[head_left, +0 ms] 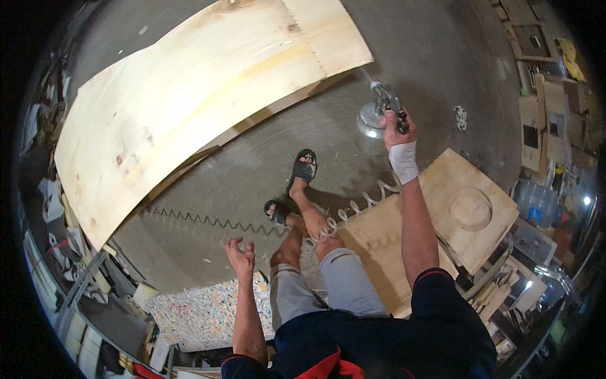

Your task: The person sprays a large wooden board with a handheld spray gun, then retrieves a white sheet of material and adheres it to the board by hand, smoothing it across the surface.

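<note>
My right hand [403, 131], its wrist wrapped in a white band [404, 162], grips a metal spray gun [382, 95] with a silver cup [370, 117] below it. The nozzle points up and left at the near right corner of a large pale plywood sheet [208, 82], and a faint mist shows between them. A clear coiled air hose [351, 211] runs from near my right wrist across my legs. My left hand [240, 257] hangs free over the floor, well apart from the sheet, its fingers loosely spread and holding nothing.
Near my right leg lie wooden panels, one with a round recess [470, 209]. A speckled foam block [208, 312] is at lower left. The hose coils [214, 219] continue left over the grey floor toward the sheet. Boards and scraps [544, 120] crowd the right side.
</note>
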`<state>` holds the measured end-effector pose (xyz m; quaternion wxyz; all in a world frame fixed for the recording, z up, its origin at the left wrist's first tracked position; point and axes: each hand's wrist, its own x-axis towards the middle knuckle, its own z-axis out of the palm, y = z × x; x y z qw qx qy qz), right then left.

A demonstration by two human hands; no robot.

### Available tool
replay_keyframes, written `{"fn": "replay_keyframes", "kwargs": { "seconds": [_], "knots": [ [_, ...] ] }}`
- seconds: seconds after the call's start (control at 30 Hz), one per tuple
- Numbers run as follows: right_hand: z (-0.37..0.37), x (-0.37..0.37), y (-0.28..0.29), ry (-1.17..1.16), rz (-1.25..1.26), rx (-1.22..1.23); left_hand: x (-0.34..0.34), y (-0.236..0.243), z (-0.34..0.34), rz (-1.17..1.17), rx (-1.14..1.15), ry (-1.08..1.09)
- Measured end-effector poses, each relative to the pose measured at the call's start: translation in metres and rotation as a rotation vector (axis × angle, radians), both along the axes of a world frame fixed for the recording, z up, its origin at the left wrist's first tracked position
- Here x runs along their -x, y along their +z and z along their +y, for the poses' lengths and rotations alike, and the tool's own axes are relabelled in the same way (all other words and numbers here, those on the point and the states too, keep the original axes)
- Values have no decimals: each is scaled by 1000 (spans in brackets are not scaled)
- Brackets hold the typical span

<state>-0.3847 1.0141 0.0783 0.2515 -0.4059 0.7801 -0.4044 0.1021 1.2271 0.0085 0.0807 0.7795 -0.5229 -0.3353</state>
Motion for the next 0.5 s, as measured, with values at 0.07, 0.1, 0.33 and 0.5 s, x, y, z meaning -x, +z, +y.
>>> {"fn": "replay_keyframes", "kwargs": {
  "seconds": [0.07, 0.1, 0.33, 0.5],
  "knots": [
    [1, -13, 5, 30, -106, -54, -8, 1, 20, 22, -8, 23],
    [3, -23, 7, 74, -81, -47, -10, 1, 30, 41, -35, 43],
    [20, -107, 17, 190, -265, -71, -22, -4, 92, 104, -215, 232],
    [28, -129, 23, 181, -479, -127, -32, -18, 143, 223, -174, 377]
  ]
}}
